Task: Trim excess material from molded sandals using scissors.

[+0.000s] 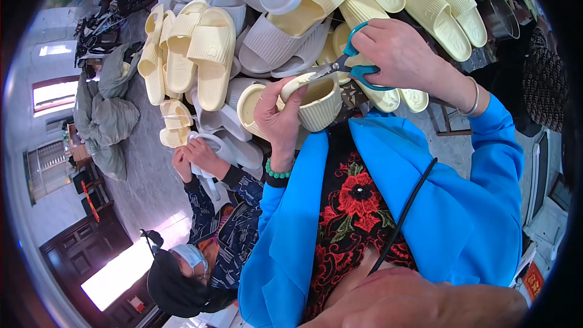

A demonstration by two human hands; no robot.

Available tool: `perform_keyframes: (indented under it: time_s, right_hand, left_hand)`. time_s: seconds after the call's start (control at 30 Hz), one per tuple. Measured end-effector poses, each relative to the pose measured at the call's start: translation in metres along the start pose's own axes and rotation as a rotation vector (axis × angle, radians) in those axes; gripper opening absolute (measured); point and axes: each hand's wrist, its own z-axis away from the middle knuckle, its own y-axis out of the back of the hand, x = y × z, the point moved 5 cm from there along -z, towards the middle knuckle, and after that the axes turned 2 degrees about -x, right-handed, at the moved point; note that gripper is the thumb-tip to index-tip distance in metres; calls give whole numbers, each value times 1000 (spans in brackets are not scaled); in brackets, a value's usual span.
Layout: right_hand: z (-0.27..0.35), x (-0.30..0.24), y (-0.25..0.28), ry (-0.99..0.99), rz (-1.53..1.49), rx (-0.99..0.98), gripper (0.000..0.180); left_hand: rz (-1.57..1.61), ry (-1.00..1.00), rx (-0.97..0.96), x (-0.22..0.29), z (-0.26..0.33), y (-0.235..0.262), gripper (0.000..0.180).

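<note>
My left hand is closed on a pale yellow slide slipper, with the thumb and fingers pinching its edge. The slipper is tilted, and its broad ribbed strap faces me. My right hand grips a pair of scissors by the blue-green handle loops, with fingers through them. The blades point left and touch or nearly touch the slipper's rim beside my left thumb. Whether they are cutting into it, I cannot tell. Right behind the held slipper lies a pile of yellow and lilac-grey slippers.
Grey slippers and paired yellow slippers cover the work surface ahead. On the left a co-worker in a black cap handles a light slipper. Grey sacks stand on the floor farther left. A metal container is at far right.
</note>
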Motion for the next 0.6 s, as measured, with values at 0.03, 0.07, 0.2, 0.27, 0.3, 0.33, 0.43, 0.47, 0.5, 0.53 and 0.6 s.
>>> perform_keyframes:
  time_s: [0.03, 0.07, 0.2, 0.27, 0.3, 0.33, 0.43, 0.47, 0.5, 0.53, 0.6]
  right_hand:
    - [0, -1, -1, 0, -9, -6, 40]
    - [-1, -1, -1, 0, -18, -12, 43]
    - [-3, -4, 4, 24, 16, 15, 37]
    - [-1, -3, 2, 16, 6, 11, 38]
    - [-1, -3, 2, 13, 4, 13, 39]
    - [0, -4, 2, 9, 2, 14, 39]
    - [0, -5, 3, 10, 8, 26, 40]
    - [0, -6, 3, 13, 12, 31, 40]
    - [0, -6, 3, 16, 17, 31, 40]
    - [0, -5, 3, 20, 22, 32, 40]
    - [1, -4, 3, 28, 29, 41, 40]
  left_hand:
    - [-13, -5, -18, 2, 0, -1, 21]
    - [-9, -1, -18, 2, 0, -2, 21]
    - [-8, -9, -21, 2, 2, -4, 20]
    - [-9, -17, -29, 2, 2, -5, 20]
    - [-9, -18, -30, 4, 2, -6, 20]
    - [-8, -20, -31, 6, 2, -6, 19]
    - [-2, -15, -27, 5, 2, -6, 19]
    - [4, -14, -28, 6, 2, -7, 19]
    - [9, -14, -30, 7, 1, -7, 19]
    - [14, -13, -32, 8, 1, -8, 19]
    - [-2, -24, -41, 10, 0, -8, 19]
